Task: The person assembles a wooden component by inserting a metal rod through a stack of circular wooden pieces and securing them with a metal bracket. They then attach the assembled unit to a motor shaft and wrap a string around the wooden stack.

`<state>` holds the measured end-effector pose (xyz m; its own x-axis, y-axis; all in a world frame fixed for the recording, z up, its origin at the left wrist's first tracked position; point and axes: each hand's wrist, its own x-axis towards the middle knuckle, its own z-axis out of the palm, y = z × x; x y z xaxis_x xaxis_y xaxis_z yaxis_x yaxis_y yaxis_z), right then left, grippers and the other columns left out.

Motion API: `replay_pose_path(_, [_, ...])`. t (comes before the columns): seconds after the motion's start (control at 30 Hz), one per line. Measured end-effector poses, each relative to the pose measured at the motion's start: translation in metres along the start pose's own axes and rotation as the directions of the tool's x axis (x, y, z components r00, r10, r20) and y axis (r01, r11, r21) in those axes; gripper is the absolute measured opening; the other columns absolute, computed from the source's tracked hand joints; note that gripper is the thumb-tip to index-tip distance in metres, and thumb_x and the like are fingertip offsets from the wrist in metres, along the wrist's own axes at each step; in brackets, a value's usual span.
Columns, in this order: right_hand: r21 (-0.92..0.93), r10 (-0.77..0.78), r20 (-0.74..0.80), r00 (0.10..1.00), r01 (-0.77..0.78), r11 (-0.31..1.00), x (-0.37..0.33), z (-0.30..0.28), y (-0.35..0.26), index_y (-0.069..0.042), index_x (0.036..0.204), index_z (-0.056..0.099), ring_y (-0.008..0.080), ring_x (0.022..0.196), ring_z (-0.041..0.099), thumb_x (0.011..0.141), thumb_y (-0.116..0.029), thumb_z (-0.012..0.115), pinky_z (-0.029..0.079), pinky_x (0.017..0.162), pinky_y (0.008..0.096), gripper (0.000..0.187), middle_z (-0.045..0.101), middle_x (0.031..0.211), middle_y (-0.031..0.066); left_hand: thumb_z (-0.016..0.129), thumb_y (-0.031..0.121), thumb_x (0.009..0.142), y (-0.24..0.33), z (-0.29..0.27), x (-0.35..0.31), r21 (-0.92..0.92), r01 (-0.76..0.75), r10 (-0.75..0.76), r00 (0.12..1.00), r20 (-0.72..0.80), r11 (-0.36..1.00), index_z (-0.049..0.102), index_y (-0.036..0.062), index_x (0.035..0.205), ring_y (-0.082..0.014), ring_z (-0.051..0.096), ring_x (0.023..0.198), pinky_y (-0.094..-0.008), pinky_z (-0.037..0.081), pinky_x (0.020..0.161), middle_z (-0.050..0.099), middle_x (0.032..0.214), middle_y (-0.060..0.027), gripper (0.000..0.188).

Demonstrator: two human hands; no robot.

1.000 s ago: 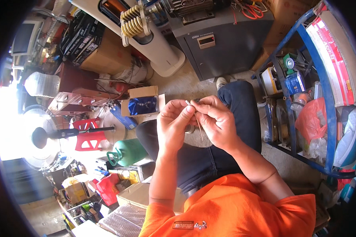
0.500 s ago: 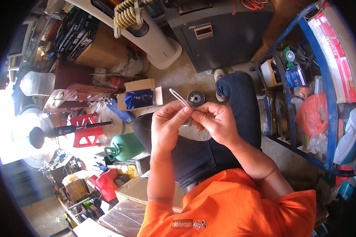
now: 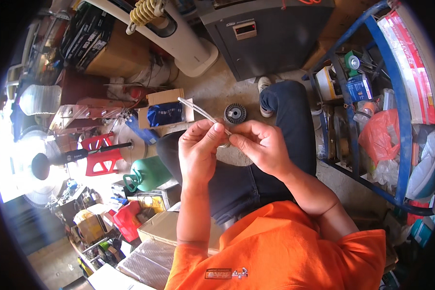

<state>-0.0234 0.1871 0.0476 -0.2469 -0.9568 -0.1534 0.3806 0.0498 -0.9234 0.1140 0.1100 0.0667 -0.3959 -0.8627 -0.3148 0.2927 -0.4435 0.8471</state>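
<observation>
My left hand [image 3: 197, 151] is closed in a pinch on a thin white cord [image 3: 195, 107], doubled into a narrow loop that sticks out toward the far left. Close beside it, my right hand [image 3: 262, 149] pinches the near end of the same cord, thumb against forefinger. Whether that end is bare or covered cannot be made out. Just below the fingertips a small pale piece shows, mostly hidden by the hands. Beyond my hands, a round dark finned wheel [image 3: 235, 113] with a hole in its centre lies on the floor.
An open cardboard box [image 3: 165, 116] with a blue bag inside stands at the left, near a green gas cylinder [image 3: 152, 173] and a red stool [image 3: 101, 154]. A dark cabinet [image 3: 270, 43] stands ahead. To the right is a blue metal rack [image 3: 402, 125] with boxes and bags.
The white loop has swung left and lies lower, with more of it showing beyond my left fingers. Both hands have shifted slightly left, and the whole view has moved a little.
</observation>
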Motion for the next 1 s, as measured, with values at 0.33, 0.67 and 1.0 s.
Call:
replay_pose_path(0.33, [-0.384, -0.417, 0.059, 0.907, 0.406, 0.829, 0.005, -0.007, 0.007, 0.001, 0.092, 0.061, 0.0162, 0.073, 0.067, 0.084, 0.004, 0.071, 0.053, 0.065, 0.0280, 0.013, 0.065, 0.083, 0.0089, 0.068, 0.001, 0.089, -0.009, -0.001, 0.004, -0.075, 0.028, -0.028, 1.000, -0.004, 0.997, 0.067, -0.0027, 0.096, -0.0153, 0.066, 0.074, -0.0272, 0.056, 0.069, 0.070, 0.087, -0.0097, 0.008])
replay_pose_path(0.67, [-0.222, -0.166, 0.106, 0.980, 0.186, 0.957, -0.001, -0.017, 0.001, -0.001, 0.091, 0.060, 0.0097, 0.076, 0.065, 0.089, -0.004, 0.069, 0.052, 0.065, 0.0269, 0.010, 0.067, 0.080, 0.0062, 0.070, 0.006, 0.090, -0.002, -0.005, 0.007, 0.090, 0.045, -0.042, 0.998, -0.038, 0.995, 0.068, -0.0046, 0.100, -0.0138, 0.064, 0.066, -0.0263, 0.055, 0.064, 0.069, 0.084, -0.0087, 0.015])
replay_pose_path(1.0, [-0.207, -0.170, 0.041, 0.985, 0.175, 0.963, 0.001, -0.009, 0.001, 0.002, 0.097, 0.063, 0.0122, 0.072, 0.067, 0.087, -0.006, 0.071, 0.052, 0.064, 0.0273, 0.015, 0.070, 0.081, 0.0084, 0.063, 0.006, 0.094, -0.001, 0.005, 0.006, 0.167, -0.022, 0.029, 0.999, -0.035, 0.986, 0.067, -0.0039, 0.102, -0.0116, 0.061, 0.065, -0.0228, 0.052, 0.060, 0.066, 0.079, -0.0078, 0.013])
